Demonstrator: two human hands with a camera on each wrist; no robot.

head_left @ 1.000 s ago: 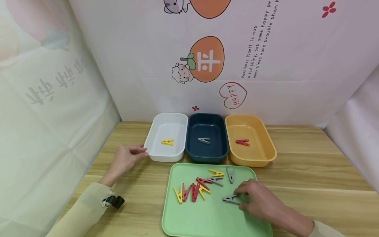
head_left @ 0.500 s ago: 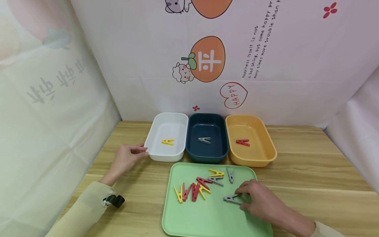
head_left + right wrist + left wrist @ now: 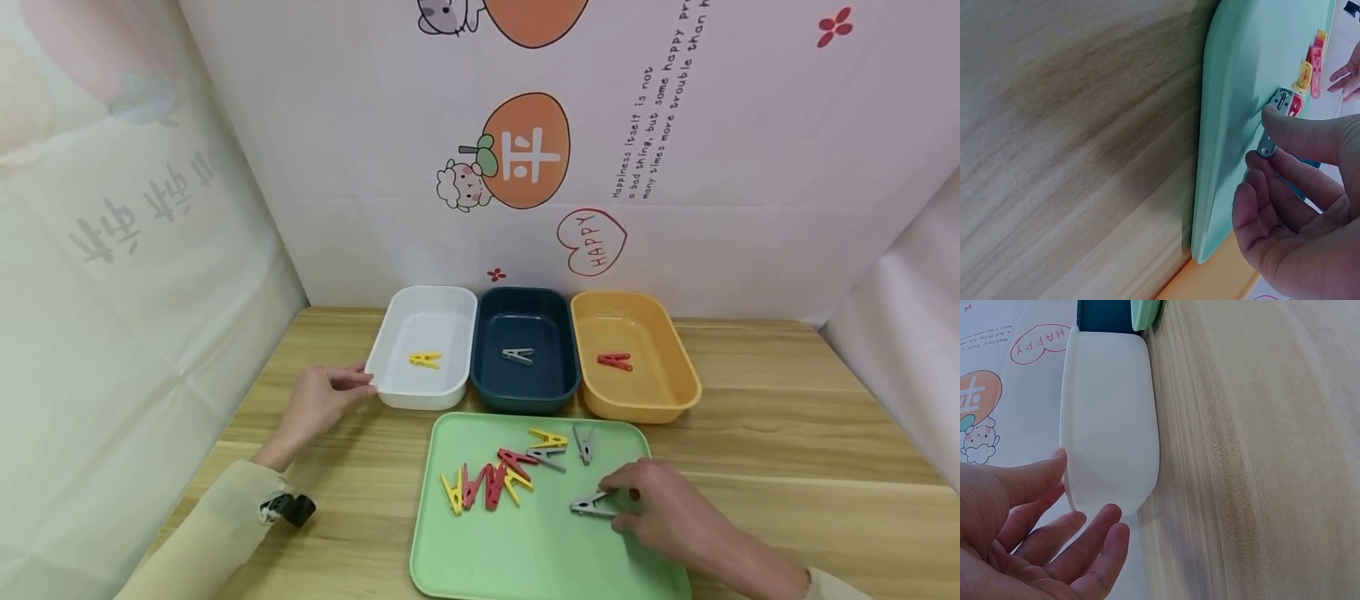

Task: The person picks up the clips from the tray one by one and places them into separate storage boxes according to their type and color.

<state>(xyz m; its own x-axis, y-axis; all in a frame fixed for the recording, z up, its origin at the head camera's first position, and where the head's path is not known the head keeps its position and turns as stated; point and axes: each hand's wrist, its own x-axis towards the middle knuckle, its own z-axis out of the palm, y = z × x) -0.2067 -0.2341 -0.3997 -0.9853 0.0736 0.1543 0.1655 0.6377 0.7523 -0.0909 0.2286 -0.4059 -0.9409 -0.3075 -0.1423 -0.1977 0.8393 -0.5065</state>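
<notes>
My right hand (image 3: 667, 512) is over the right part of the green tray (image 3: 517, 567), pinching a grey clothespin (image 3: 588, 505) by its spread legs between thumb and forefinger. The right wrist view shows this grey clothespin (image 3: 1266, 142) at the fingertips. Several yellow, red and grey clothespins lie on the tray, among them a yellow clothespin (image 3: 452, 492), a red clothespin (image 3: 493, 487) and another grey clothespin (image 3: 585, 446). My left hand (image 3: 318, 404) touches the near left corner of the white bin (image 3: 420, 398). Its fingers (image 3: 1107, 515) are loosely bent beside the bin's outer wall.
Behind the tray, a dark blue bin (image 3: 525, 400) and an orange bin (image 3: 645, 410) stand side by side with the white one. Each bin has one clothespin inside: yellow in white, grey in blue, red in orange. A printed cloth (image 3: 360, 167) hangs behind the wooden table (image 3: 787, 433).
My right hand has shifted slightly to the right, and the grey clothespin has moved with it. The left hand and the bins stay where they were.
</notes>
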